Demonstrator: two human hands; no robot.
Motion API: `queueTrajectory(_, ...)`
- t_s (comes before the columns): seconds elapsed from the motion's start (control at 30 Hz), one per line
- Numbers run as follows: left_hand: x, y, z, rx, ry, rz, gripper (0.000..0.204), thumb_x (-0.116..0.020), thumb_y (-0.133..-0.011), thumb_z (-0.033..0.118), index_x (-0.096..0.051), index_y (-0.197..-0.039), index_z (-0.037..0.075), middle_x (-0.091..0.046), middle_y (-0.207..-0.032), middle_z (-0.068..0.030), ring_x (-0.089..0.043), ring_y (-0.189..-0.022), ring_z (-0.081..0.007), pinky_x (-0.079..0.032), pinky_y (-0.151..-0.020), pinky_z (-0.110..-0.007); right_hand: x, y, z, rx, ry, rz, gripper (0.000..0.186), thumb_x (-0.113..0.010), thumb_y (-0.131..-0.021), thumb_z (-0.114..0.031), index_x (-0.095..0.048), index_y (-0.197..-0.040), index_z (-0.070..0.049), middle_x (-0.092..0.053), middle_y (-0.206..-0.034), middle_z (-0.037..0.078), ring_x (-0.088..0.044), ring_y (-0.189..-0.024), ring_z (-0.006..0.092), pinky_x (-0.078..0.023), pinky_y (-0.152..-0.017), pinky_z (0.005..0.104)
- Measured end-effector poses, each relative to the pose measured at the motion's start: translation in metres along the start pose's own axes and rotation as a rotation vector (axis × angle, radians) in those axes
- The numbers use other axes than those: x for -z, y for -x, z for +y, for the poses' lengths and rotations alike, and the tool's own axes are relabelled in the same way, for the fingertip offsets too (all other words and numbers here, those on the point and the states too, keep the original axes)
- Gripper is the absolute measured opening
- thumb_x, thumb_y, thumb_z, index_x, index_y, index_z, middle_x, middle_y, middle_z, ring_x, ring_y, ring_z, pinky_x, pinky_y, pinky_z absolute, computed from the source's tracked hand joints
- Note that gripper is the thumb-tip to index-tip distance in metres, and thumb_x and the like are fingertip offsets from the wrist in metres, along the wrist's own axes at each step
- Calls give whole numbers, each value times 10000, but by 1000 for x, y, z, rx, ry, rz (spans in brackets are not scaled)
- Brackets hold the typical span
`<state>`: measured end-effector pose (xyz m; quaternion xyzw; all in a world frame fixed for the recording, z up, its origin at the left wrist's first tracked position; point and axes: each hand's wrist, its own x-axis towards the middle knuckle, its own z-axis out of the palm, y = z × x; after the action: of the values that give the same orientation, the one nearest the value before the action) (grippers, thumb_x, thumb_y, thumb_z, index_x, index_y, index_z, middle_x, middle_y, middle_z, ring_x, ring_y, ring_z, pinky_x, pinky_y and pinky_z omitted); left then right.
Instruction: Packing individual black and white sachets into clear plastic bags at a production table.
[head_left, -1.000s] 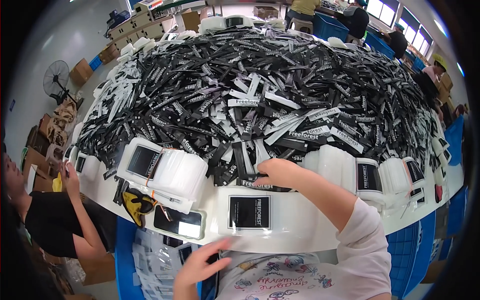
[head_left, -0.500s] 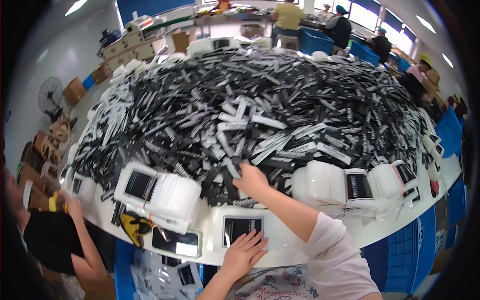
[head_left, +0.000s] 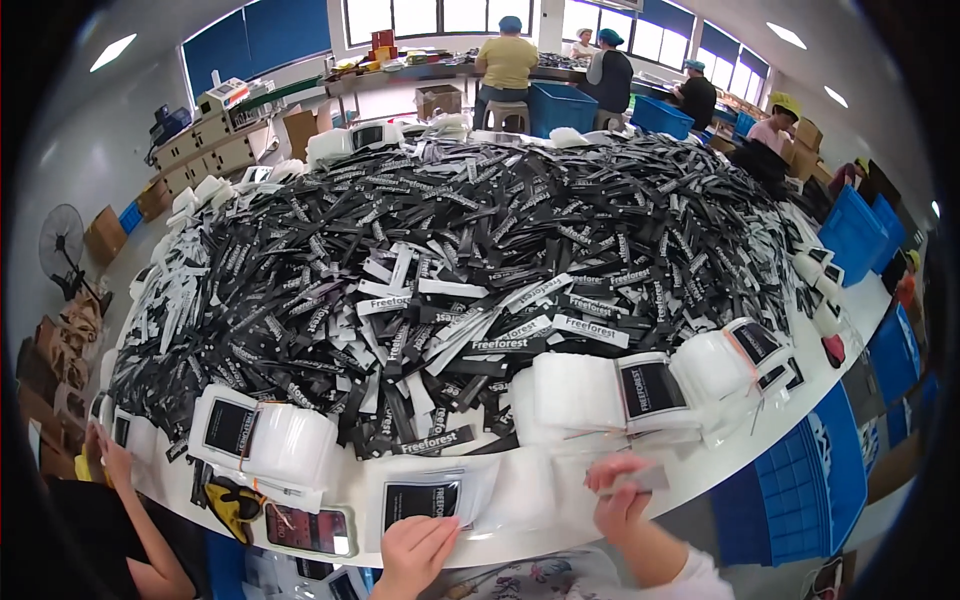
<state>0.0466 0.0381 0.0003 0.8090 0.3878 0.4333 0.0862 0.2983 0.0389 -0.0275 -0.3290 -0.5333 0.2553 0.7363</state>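
Lying at the table's near edge is a clear plastic bag (head_left: pixel 375 495) with a black label. My left hand (head_left: pixel 418 552) is closed at its near edge, finger and thumb pinching the plastic. To the right my right hand (head_left: pixel 625 505), smeared a little by motion, grips a small flat greyish packet (head_left: pixel 652 479). Beside the bag, under its right side, is a stack of white translucent bags (head_left: pixel 520 490). Beyond both hands rises a big heap of slim black and white packets (head_left: pixel 470 240) with pale print.
Banded bundles of bags (head_left: pixel 290 440) stand left, with more bundles (head_left: pixel 575 395) on the right. A phone (head_left: pixel 310 528) and a yellow-black object (head_left: pixel 232 508) lie near the left edge. A co-worker's arm (head_left: pixel 140 520) is at far left. Blue crates (head_left: pixel 800 490) stand right of the table.
My right hand has come back from the heap to the near right with a packet. My left hand has gone from lying flat on the bag to pinching its edge. The view has shifted.
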Motion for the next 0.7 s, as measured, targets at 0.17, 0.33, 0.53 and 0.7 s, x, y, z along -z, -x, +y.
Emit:
queueTrajectory(0.17,0,-3,14,-42,44,-154,232,-685,-610,24,-635,-835,51,-597,-751,-62,-566,-608,-218,-453,-542,-294,10,47,-3,-373,438,107,85,-469,-847,-94,-451,-803,-24,-483,-669,45,-429,-521,112,-371,-499,207)
queueTrajectory(0.33,-3,-4,34,-76,103,-247,360,-673,-616,112,-578,-947,8,-556,-914,-144,-545,-813,-316,-437,-699,-390,11,34,-22,-595,259,95,293,-419,-886,-219,-409,-643,-55,-440,-541,11,-368,-458,57,-266,-402,223)
queueTrajectory(0.53,-18,5,58,-223,90,-244,174,-655,-636,108,-615,-795,50,-580,-849,-86,-556,-773,-247,-442,-647,-360,-24,26,-61,-949,194,-77,186,-641,-762,-154,-505,-785,-29,-467,-591,-6,-357,-454,51,-274,-410,213)
queueTrajectory(0.7,-10,-3,62,85,7,-235,611,-653,-653,384,-466,-1125,45,-399,-1189,-204,-380,-1079,-380,-297,-905,-501,-41,29,-74,-749,325,-348,408,-718,-688,-140,-530,-1042,-67,-477,-631,-31,-391,-533,34,-354,-478,196)
